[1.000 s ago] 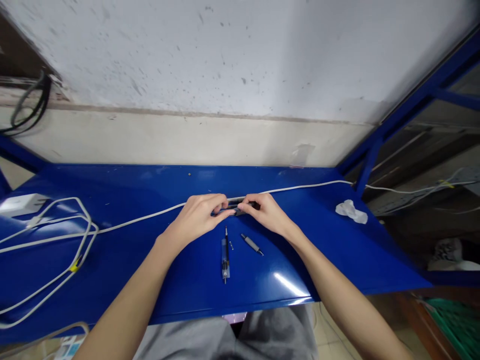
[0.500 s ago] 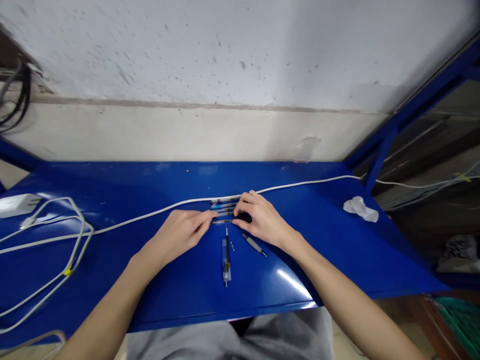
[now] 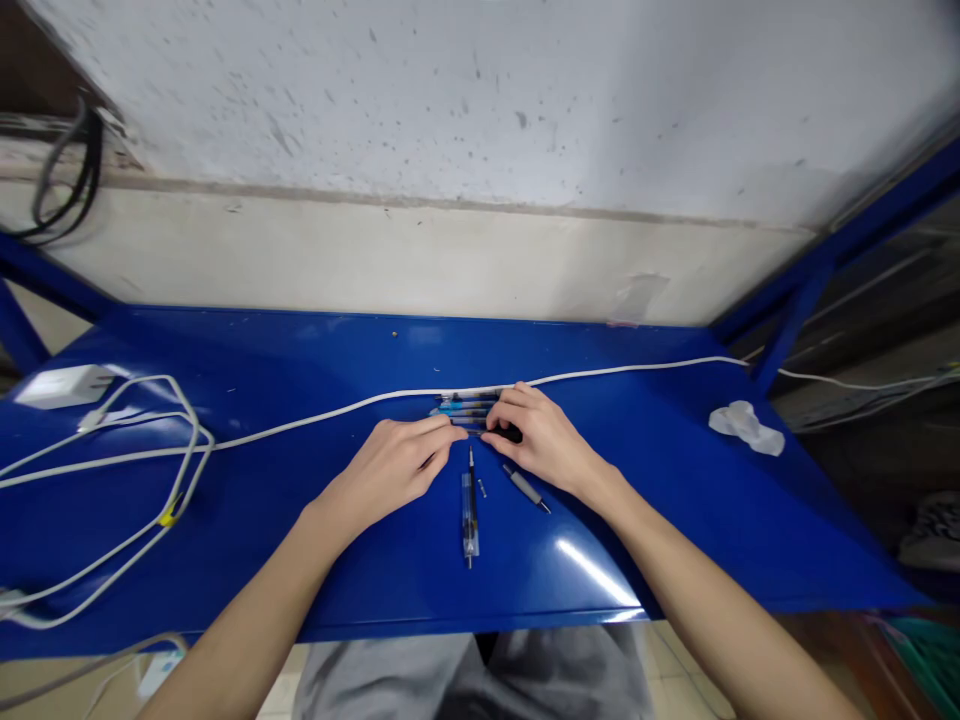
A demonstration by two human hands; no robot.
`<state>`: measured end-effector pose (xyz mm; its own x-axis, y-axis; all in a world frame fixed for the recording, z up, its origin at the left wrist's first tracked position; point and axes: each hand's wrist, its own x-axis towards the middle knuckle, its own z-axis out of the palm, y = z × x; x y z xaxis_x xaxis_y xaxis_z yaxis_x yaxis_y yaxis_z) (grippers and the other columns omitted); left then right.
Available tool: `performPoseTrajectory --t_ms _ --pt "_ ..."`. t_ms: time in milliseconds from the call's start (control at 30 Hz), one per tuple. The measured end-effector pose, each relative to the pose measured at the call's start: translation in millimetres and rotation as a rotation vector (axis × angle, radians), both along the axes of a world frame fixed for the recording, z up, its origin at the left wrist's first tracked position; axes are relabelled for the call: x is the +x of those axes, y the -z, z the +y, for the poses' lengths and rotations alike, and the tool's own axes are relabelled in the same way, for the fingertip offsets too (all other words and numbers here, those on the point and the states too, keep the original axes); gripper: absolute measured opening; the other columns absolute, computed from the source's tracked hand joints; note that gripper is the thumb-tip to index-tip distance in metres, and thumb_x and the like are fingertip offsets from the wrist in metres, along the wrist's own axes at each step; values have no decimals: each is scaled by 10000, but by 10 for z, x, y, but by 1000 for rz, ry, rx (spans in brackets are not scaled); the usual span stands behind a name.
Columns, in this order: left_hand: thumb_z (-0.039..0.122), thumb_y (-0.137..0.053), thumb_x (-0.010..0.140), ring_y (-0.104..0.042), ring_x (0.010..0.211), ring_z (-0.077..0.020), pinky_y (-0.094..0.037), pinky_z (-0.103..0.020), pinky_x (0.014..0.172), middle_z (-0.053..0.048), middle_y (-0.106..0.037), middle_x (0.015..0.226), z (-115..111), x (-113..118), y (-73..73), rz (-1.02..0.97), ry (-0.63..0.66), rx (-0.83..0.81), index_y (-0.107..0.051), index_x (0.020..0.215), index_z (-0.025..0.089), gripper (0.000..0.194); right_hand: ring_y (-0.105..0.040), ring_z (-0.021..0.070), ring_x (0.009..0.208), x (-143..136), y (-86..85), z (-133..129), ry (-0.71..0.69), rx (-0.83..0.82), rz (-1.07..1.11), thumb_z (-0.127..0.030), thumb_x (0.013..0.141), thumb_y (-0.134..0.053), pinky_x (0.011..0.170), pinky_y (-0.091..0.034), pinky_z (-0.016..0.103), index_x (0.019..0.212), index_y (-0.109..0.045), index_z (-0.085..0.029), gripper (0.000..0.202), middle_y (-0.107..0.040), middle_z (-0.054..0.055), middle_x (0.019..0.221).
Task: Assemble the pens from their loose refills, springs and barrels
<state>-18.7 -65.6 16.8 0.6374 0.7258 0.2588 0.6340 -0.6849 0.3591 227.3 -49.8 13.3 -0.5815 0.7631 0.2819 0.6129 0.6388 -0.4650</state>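
Observation:
Several pens (image 3: 459,408) lie side by side in a row on the blue table, tips to the left; one has a light blue part. My left hand (image 3: 409,455) has its fingers pinched together at the nearest pen of the row. At the right ends, my right hand (image 3: 544,435) is closed with thumb and fingers on the pens, hiding those ends. Closer to me lies a clear pen barrel (image 3: 466,510) beside a dark refill (image 3: 473,490). A tiny pen part (image 3: 482,488) and a grey pen grip (image 3: 527,488) lie to their right.
A white cable (image 3: 330,413) runs across the table (image 3: 600,450) just behind the pens. Coiled white cable and a white plug adapter (image 3: 66,386) lie at the left. Crumpled white tissue (image 3: 746,428) sits at the right. A wall (image 3: 480,250) closes off the back.
The head view has shifted, so everything appears a little farther right. My left fingertips have moved right along the nearest pen, closer to my right thumb. My right hand stays at the pens.

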Motion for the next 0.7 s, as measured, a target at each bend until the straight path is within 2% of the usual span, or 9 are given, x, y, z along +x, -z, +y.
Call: performPoseTrajectory --t_ms 133,333,700 --pt "153 -457 1012 -749 847 -168 -539 -249 736 -23 -759 1031 -11 1 13 -46 22 27 -723 1118 233 298 -574 201 839 3 -2 7 0 -8 11 -289 964 -666 975 -425 391 880 -644 -194 129 -642 33 850" --pt "117 -459 992 -749 961 -176 -560 -269 872 -22 -765 1091 -19 25 8 -95 37 69 -711 1050 214 276 -561 189 816 2 -7 14 -4 -4 25 -271 952 -685 998 -407 383 868 -645 -190 123 -637 22 825" --pt "94 -448 966 -736 994 -166 -554 -267 902 -14 -760 1084 -15 34 26 -96 81 42 -695 1053 210 287 -544 187 822 10 -2 21 -13 -2 -3 -269 954 -684 943 -412 346 882 -649 -177 122 -634 28 844"
